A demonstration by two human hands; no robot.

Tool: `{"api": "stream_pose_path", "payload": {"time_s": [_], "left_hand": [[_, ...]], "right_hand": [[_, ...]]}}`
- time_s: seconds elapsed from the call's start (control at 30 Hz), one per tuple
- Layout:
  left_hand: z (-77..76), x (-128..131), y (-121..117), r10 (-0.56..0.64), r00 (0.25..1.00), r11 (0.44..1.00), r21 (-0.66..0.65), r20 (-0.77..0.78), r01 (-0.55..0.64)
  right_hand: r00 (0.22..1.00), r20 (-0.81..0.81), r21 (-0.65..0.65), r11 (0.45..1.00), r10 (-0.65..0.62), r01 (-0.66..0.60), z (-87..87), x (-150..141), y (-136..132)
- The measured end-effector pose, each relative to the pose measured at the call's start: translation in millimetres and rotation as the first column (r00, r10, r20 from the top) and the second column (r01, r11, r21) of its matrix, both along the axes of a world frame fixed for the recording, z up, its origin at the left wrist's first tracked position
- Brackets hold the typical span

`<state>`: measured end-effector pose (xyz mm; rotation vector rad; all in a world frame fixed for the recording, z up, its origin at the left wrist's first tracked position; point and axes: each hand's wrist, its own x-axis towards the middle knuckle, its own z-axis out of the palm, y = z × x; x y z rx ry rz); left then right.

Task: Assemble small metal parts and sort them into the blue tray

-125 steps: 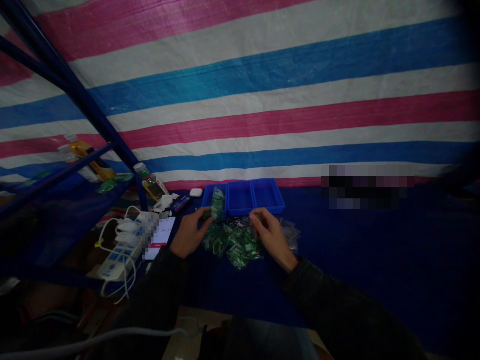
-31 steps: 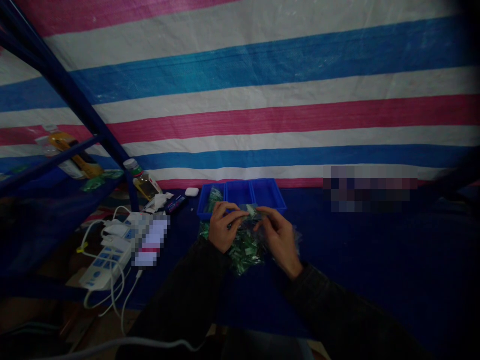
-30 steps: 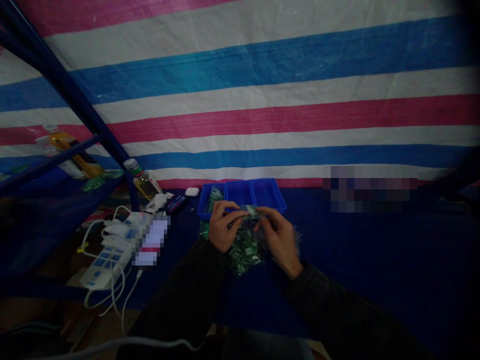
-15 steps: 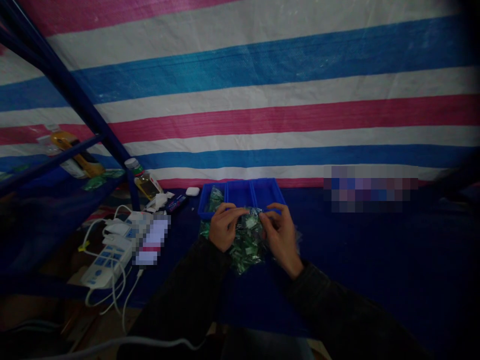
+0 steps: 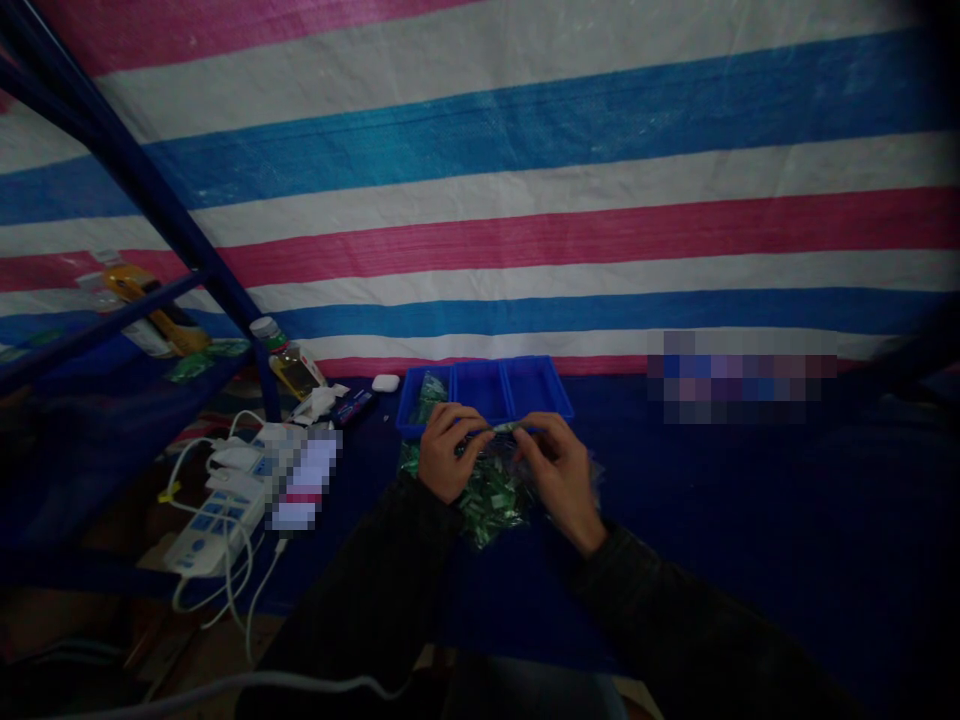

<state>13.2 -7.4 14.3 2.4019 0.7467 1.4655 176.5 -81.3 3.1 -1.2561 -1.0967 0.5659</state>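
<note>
My left hand (image 5: 448,453) and my right hand (image 5: 560,482) hold a thin green strip in clear plastic (image 5: 506,428) between their fingertips, one hand at each end. It looks like a small bagged circuit board, though the detail is too small to be sure. Just below my hands lies a heap of similar green items in shiny plastic bags (image 5: 491,497). A blue plastic tray with 3 compartments (image 5: 534,390) stands just beyond my fingers. A green plastic-wrapped bundle (image 5: 429,398) lies in its left compartment.
A dark blue cloth (image 5: 675,470) covers the work surface. To the left are a white power strip (image 5: 214,535) with cables, a white earbud case (image 5: 385,383), and a bottle (image 5: 291,362). A blue metal shelf frame (image 5: 150,200) rises at left before a striped tarpaulin (image 5: 570,240).
My hands have drawn closer, and the green strip now lies level between their fingertips. Since the oldest frame, my view has shifted slightly and the left hand has left the tray's bundle.
</note>
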Motion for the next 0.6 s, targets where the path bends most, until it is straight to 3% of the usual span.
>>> {"api": "stream_pose_path", "payload": {"time_s": [0.1, 0.2, 0.33, 0.47, 0.6], "left_hand": [[-2.6, 1.0, -0.9, 0.015, 0.999, 0.999, -0.030, 0.048, -0.013], [-3.2, 1.8, -3.1, 0.022, 0.997, 0.997, -0.080, 0.080, -0.015], [0.9, 1.1, -4.7, -0.021, 1.000, 0.998, -0.062, 0.002, 0.021], [2.5, -0.3, -2.0, -0.081, 0.996, 0.996, -0.024, -0.035, 0.080], [0.6, -0.5, 0.4, -0.061, 0.998, 0.998, -0.027, -0.022, 0.061]], "right_hand": [[0.999, 0.039, 0.011, 1.000, 0.006, -0.007, 2.1, -0.2, -0.2], [0.996, -0.065, -0.054, 0.996, 0.066, -0.070, 1.0, -1.9, -0.2], [0.979, -0.187, -0.025, 0.995, 0.086, -0.092, -1.3, -4.0, -0.1], [0.990, -0.122, -0.061, 0.995, 0.069, -0.077, -0.3, -1.8, -2.5], [0.991, -0.091, -0.078, 0.991, 0.099, -0.106, -0.3, 0.4, -3.8]]}}
